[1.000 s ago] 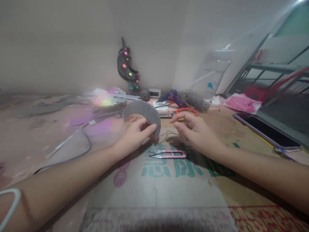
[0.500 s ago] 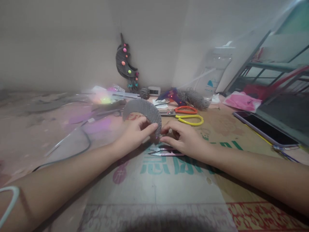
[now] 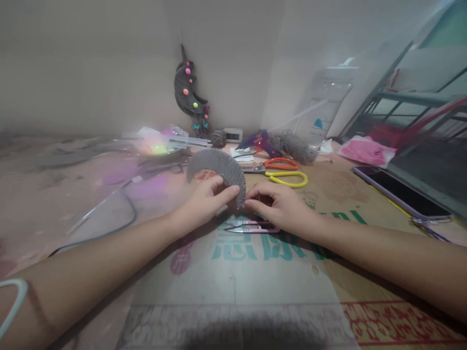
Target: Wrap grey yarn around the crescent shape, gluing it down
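Room over the near cardboard (image 3: 277,287), pink snips (image 3: 251,230) partly under the right hand (image 3: 282,206), scissors (image 3: 269,173) beyond, probably a cord (image 3: 135,212) leftward.

Left hand (image 3: 204,201) grips grey yarn-wrapped crescent (image 3: 226,166), thumb on top by its near right end. Right hand (image 3: 282,204) is just beside that end, thumb and finger pinched together; anything between them is too small to tell. Pink snips (image 3: 250,230) lie on printed cardboard (image 3: 284,287), partly hidden by right hand. Scissors (image 3: 270,174), red and yellow handles, lie beyond. Far: glue gun (image 3: 263,145), grey yarn (image 3: 299,149), clear bottle (image 3: 324,114). Phone (image 3: 401,192) at right. Dotted crescent (image 3: 183,92) on far wall. Left side is blurry.
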A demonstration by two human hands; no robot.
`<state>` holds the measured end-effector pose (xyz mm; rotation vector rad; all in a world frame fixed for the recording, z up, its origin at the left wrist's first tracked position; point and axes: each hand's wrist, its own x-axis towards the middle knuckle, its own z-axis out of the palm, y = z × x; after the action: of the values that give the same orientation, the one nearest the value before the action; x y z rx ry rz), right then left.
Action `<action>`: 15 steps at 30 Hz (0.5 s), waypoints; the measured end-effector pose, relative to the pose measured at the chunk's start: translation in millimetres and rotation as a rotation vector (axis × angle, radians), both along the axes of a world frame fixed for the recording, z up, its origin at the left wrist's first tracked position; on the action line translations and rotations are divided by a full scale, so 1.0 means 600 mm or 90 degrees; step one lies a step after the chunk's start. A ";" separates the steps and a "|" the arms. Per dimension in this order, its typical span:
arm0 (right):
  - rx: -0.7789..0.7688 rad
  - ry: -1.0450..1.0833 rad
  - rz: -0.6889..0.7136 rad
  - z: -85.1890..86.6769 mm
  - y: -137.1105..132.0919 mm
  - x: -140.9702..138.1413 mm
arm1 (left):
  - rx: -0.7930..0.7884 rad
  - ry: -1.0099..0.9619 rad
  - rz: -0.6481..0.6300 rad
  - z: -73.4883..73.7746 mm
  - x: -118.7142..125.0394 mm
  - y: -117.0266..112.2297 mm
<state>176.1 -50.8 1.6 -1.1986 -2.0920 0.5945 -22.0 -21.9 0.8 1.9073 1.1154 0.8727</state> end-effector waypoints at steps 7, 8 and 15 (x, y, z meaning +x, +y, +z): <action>0.099 0.028 0.040 0.006 0.007 0.011 | -0.010 -0.021 -0.033 -0.003 -0.001 0.000; 0.090 0.050 0.013 0.008 0.007 0.012 | -0.013 -0.022 -0.038 -0.004 -0.001 0.001; -0.136 0.172 0.011 0.011 0.006 0.003 | 0.034 0.055 -0.105 -0.007 0.000 -0.004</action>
<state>177.7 -47.3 8.3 -1.1445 -1.8469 0.9521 -22.2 -24.5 -3.4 2.0660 0.9757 0.7417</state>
